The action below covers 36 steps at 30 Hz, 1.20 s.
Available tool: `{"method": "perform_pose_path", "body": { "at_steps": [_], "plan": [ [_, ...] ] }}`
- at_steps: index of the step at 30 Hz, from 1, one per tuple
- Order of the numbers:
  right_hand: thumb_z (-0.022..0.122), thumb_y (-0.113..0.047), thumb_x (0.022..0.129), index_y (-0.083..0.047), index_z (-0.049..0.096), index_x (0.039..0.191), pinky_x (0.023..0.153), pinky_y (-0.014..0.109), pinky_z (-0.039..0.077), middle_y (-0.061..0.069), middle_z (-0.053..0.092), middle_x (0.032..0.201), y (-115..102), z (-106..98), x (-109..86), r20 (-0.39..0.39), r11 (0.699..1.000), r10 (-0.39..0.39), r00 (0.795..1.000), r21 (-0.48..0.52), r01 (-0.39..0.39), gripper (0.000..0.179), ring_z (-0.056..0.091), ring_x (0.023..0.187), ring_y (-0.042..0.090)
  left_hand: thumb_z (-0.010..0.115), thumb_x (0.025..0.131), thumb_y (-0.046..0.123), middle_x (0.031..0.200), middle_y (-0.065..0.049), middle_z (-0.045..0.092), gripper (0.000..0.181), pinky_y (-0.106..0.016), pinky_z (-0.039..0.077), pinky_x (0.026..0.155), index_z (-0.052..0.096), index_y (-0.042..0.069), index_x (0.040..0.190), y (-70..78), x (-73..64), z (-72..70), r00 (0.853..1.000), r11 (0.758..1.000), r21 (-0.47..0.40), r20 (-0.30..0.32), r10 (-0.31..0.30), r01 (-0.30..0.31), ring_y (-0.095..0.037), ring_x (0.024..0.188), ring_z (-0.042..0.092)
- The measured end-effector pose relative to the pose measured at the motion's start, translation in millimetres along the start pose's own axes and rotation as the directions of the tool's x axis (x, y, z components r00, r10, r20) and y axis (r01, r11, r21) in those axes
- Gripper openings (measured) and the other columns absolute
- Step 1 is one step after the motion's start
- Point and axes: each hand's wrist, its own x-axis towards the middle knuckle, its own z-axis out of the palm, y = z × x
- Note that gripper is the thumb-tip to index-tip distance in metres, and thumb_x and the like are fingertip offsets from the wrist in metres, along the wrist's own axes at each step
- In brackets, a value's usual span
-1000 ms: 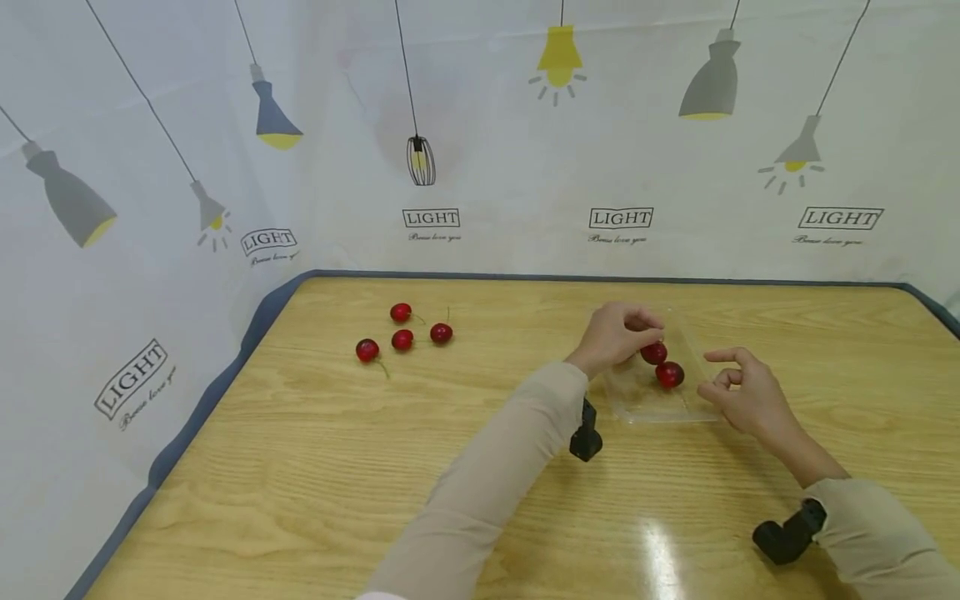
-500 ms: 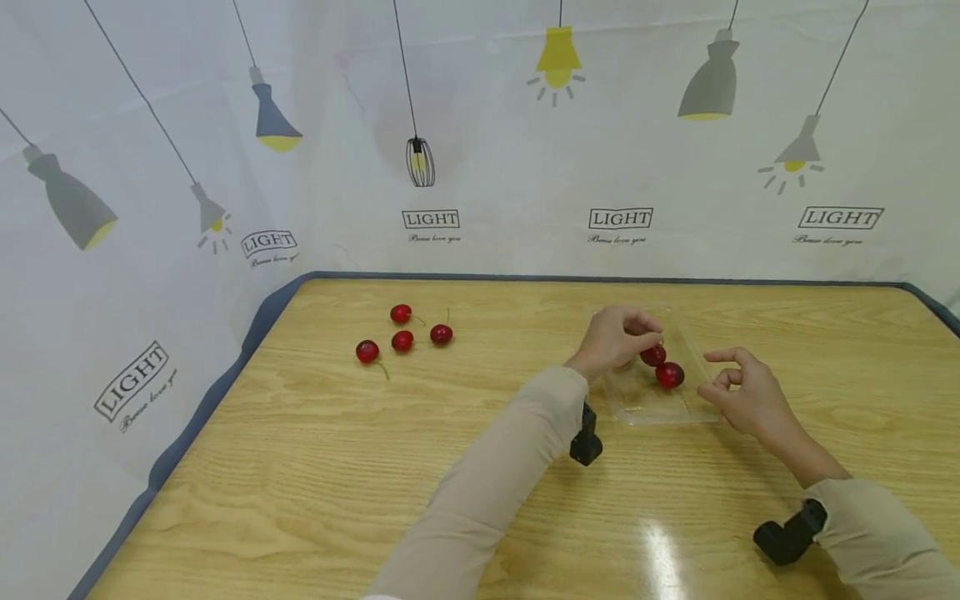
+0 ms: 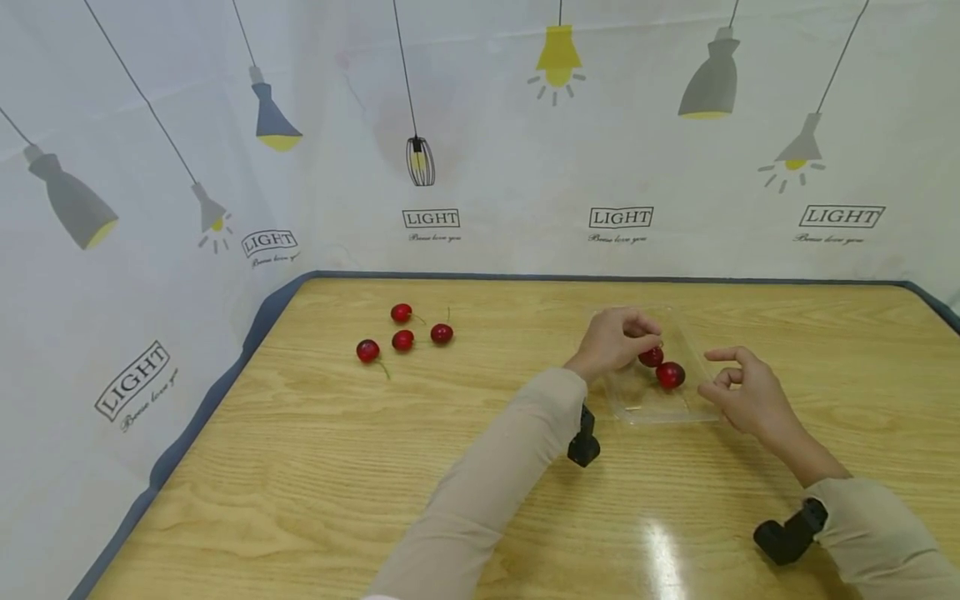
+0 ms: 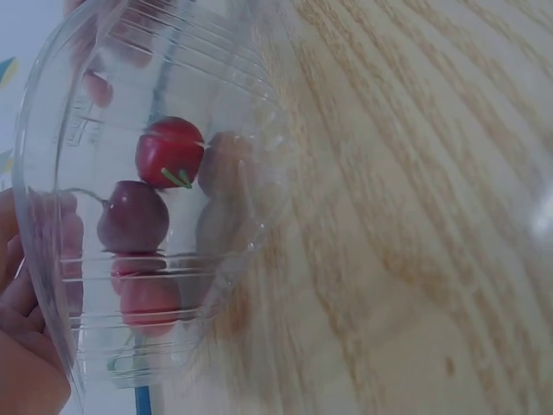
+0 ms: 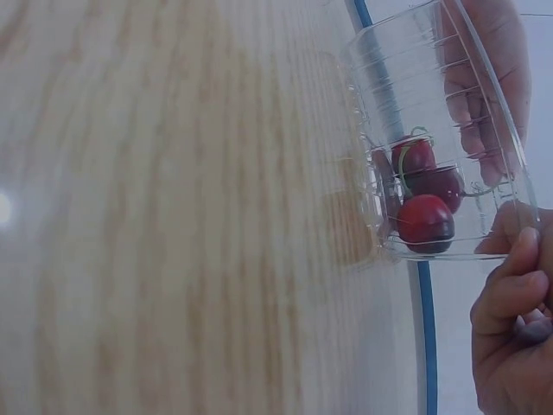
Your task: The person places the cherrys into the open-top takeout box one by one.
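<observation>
A clear plastic container [image 3: 660, 410] stands on the table at right in the head view. My left hand [image 3: 611, 340] reaches over its left side and pinches the stem of a dark red cherry [image 5: 438, 188], which sits low inside among the others. Touching it are a brighter red cherry [image 3: 670, 375] and another red cherry [image 5: 413, 155], the latter hidden behind the left hand in the head view. My right hand [image 3: 750, 396] pinches the container's right rim between thumb and finger; its fingers [image 5: 510, 303] show there in the right wrist view.
Several loose cherries with stems, one a red cherry [image 3: 367, 351], lie at the back left of the wooden table [image 3: 322, 467]. A white curtain [image 3: 510, 167] printed with lamps stands behind. Black wrist cameras, such as the right camera [image 3: 786, 533], hang below the sleeves.
My left hand and the dark cherry have sunk very slightly toward the container's floor. The right hand keeps its place on the rim, and the loose cherries have not moved.
</observation>
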Motion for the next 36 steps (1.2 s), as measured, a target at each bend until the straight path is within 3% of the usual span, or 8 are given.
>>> {"method": "perform_pose_path", "body": {
  "at_steps": [18, 31, 36],
  "plan": [
    [0.052, -0.006, 0.086, 0.007, 0.034, 0.122, 0.032, 0.025, 0.030, 0.000, 0.046, 0.061, -1.3, 0.4, 0.5, -0.004, 1.000, -0.004, 1.000, 0.005, 0.004, 0.043, 0.030, 0.035, 0.006, 0.063, 0.083, 0.018, 0.078, 0.006, 0.065, 0.008, -0.010, 0.041, 0.061, 0.067, 0.013, 0.087, -3.5, -1.1, 0.4, 0.998, 0.998, 0.037, -0.005, 0.058, -0.058, 0.002, 0.066, 0.054],
    [0.051, -0.007, 0.086, 0.007, 0.034, 0.122, 0.033, 0.025, 0.031, -0.001, 0.046, 0.060, -0.9, -0.2, 0.8, -0.007, 1.000, -0.008, 1.000, 0.005, 0.008, 0.042, 0.031, 0.035, 0.007, 0.063, 0.083, 0.018, 0.080, 0.007, 0.064, 0.009, -0.010, 0.040, 0.063, 0.068, 0.013, 0.088, -2.0, -0.1, -0.6, 0.999, 0.998, 0.034, -0.008, 0.050, -0.050, 0.002, 0.068, 0.053],
    [0.051, -0.007, 0.086, 0.007, 0.034, 0.122, 0.032, 0.025, 0.030, -0.002, 0.046, 0.060, -0.7, 0.0, 0.2, -0.007, 1.000, -0.017, 1.000, 0.004, 0.017, 0.042, 0.031, 0.034, 0.006, 0.063, 0.083, 0.019, 0.081, 0.008, 0.063, 0.010, -0.011, 0.041, 0.064, 0.067, 0.013, 0.090, -1.1, -0.3, -1.9, 0.999, 0.999, 0.005, 0.018, 0.033, -0.034, 0.001, 0.071, 0.053]
  ]
}}
